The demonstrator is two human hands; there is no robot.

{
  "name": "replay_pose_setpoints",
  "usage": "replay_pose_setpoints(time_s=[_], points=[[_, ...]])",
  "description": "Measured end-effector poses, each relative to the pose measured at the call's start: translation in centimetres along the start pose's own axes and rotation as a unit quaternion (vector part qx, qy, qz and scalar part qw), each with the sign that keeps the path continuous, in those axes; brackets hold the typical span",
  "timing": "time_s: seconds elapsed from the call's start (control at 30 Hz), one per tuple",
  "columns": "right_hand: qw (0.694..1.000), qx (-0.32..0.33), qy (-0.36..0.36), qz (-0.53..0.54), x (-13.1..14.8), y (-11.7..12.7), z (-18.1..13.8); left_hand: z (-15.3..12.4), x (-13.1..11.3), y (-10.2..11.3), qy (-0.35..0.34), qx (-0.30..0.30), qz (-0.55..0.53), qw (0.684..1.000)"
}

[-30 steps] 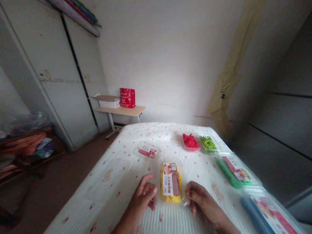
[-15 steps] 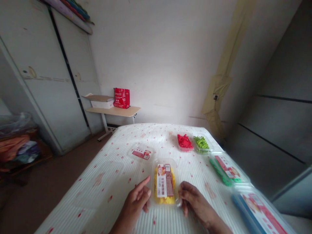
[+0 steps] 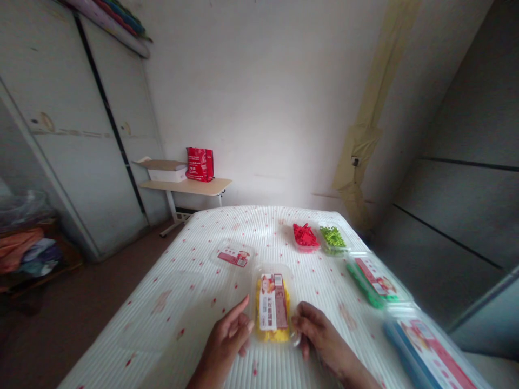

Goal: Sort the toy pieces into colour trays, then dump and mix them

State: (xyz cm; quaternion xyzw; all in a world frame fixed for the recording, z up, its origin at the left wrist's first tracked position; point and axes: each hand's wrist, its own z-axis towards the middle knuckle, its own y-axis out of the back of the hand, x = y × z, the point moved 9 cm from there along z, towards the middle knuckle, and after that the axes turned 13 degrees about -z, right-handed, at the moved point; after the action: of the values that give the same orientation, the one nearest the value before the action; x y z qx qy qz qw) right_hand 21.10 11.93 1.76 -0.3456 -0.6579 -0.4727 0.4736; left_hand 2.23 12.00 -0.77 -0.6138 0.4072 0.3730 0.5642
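A clear plastic box (image 3: 274, 302) with a red-and-white label lies in front of me on the table, and yellow pieces show inside it. My right hand (image 3: 314, 329) pinches the lower right edge of this box between thumb and bent fingers. At its left side is my left hand (image 3: 231, 329), forefinger stretched forward and thumb apart from it, the thumb tip close to the box's edge. Whether that thumb touches the plastic I cannot tell. Beyond the box, a clear lid (image 3: 234, 255) with a similar label lies flat.
Open boxes of red pieces (image 3: 305, 236) and light green pieces (image 3: 333, 239) stand at the back right. Labelled boxes with green contents (image 3: 377, 281) and blue contents (image 3: 430, 346) line the right edge. Another clear lid (image 3: 162, 308) lies at left. A side table (image 3: 190, 186) holds a red bag (image 3: 200, 164).
My left hand has shifted slightly right, its thumb closer to the box. My right hand stays at the box's right edge. The view has shifted a little.
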Motion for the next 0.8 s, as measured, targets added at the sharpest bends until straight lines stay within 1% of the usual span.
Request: replay_pose_setpoints(time_s=[0.1, 0.2, 0.27, 0.4, 0.5, 0.57, 0.67, 0.8], points=[[1.0, -0.008, -0.007, -0.005, 0.3, 0.1, 0.0, -0.1, 0.2, 0.4, 0.006, -0.012, 0.01, 1.0], [0.999, -0.026, -0.019, -0.003, 0.4, 0.3, -0.1, -0.3, 0.1, 0.7, 0.002, -0.048, 0.009, 0.999], [0.999, -0.034, -0.02, -0.004, 0.5, 0.5, -0.2, -0.5, 0.0, 0.0, 0.006, -0.042, -0.001, 0.999], [0.997, -0.052, -0.049, -0.019, -0.2, 1.6, -0.8, -0.8, 1.0, -3.2, 0.055, 0.041, -0.014, 0.998], [0.994, -0.089, -0.065, -0.013, -0.9, 3.2, -1.7, -0.6, 1.6, -5.0, 0.055, 0.04, -0.029, 0.997], [0.988, -0.147, -0.053, 0.0, -1.1, 4.8, -2.5, -0.2, 2.1, -6.6, 0.058, 0.039, -0.04, 0.997], [0.97, -0.23, -0.037, 0.068, -1.8, 6.9, -4.3, 0.4, 2.6, -9.7, 0.071, 0.061, -0.047, 0.995], [0.933, -0.279, -0.068, 0.215, -4.1, 7.8, -6.4, 0.9, 2.4, -13.8, 0.08, 0.102, -0.06, 0.99]])
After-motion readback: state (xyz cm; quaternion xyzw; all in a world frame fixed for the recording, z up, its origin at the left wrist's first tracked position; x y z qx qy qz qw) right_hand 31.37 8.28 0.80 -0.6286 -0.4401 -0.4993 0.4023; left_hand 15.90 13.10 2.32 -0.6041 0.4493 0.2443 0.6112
